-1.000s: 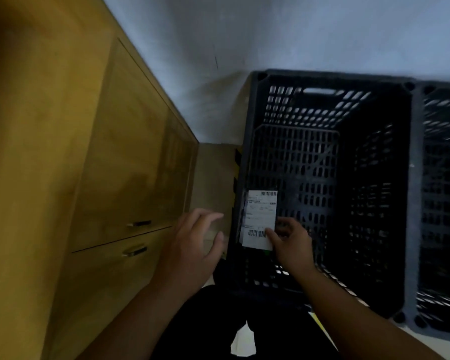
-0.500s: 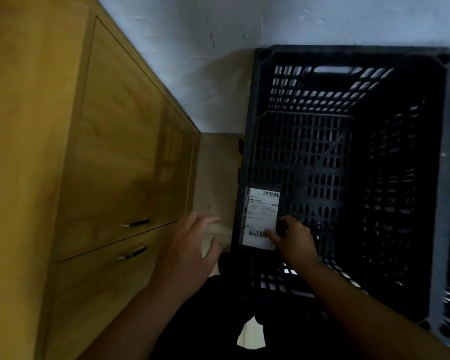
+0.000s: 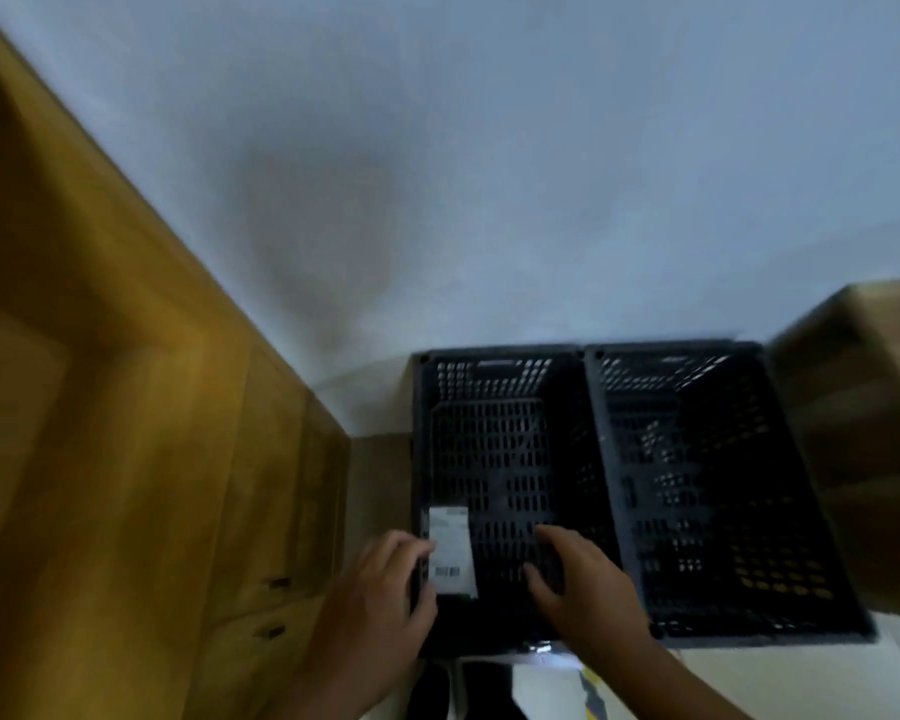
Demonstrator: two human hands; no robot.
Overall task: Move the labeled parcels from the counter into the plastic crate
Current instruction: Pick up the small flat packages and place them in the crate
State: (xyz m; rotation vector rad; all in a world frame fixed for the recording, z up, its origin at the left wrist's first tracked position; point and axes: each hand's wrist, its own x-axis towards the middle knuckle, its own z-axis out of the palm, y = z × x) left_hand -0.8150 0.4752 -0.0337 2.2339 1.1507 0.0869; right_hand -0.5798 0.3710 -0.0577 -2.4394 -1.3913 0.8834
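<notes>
A dark parcel with a white barcode label (image 3: 450,550) lies inside the left black plastic crate (image 3: 494,353), against its near-left corner. My left hand (image 3: 380,595) is at the crate's left wall, its fingertips beside the label; blur hides whether it grips the rim. My right hand (image 3: 578,579) hovers over the crate floor to the right of the parcel, with fingers loosely bent and nothing in them.
A second black crate (image 3: 707,356) stands flush to the right of the first. A brown cardboard box (image 3: 863,407) sits at the far right. A wooden cabinet (image 3: 126,459) with drawer handles (image 3: 276,582) runs along the left, against a pale wall.
My right hand has let go of the parcel and shifted right. My left hand has moved in to the crate's left wall. The view has pulled back and now shows the second crate.
</notes>
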